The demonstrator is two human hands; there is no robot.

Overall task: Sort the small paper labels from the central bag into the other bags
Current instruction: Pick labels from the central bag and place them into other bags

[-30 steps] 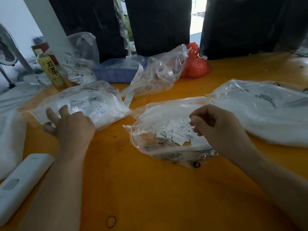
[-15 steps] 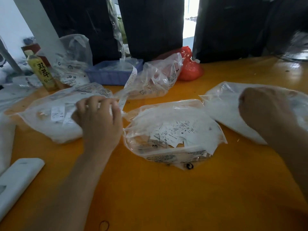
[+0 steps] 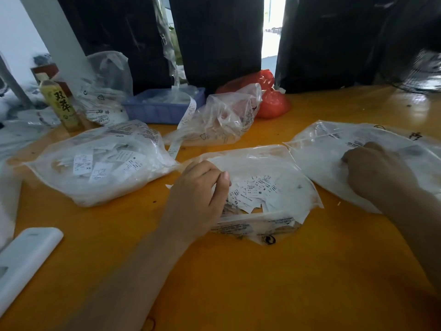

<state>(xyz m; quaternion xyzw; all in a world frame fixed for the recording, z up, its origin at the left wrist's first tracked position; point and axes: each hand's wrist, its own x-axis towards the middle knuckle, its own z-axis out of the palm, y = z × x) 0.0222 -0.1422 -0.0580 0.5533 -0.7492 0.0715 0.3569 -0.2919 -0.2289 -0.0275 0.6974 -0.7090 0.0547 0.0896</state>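
At the lower left edge of the frame a white oblong device [image 3: 22,261] lies on the orange table [image 3: 274,283]. Above it, in the upper left, a yellow-green drink bottle [image 3: 60,103] stands upright near a clear bag [image 3: 105,89] propped behind it. In front of these lies the left bag [image 3: 100,163], clear plastic and full of white paper labels (one reads XS, another M through the film).

Toward the upper middle sits a blue plastic tray [image 3: 162,108], and just right of it a crumpled clear bag [image 3: 222,118] with a long paper strip [image 3: 183,125] trailing down toward the table; a red plastic bag [image 3: 267,96] lies behind that.

In the middle of the frame the left hand [image 3: 202,197] rests at the left rim of the central bag [image 3: 281,177], its fingers curled and thumb drawn against the fingertips right at the pile; whether a label is pinched between them cannot be told. The small paper labels [image 3: 255,192] sit in a loose heap inside that open bag, just beside the thumb (M, X and XS can be read).

At the right, the right hand [image 3: 379,177] lies on top of the right bag [image 3: 334,149], knuckles up and fingers bent downward into the plastic; its grip is hidden by the back of the hand, so it cannot be told whether it holds anything.
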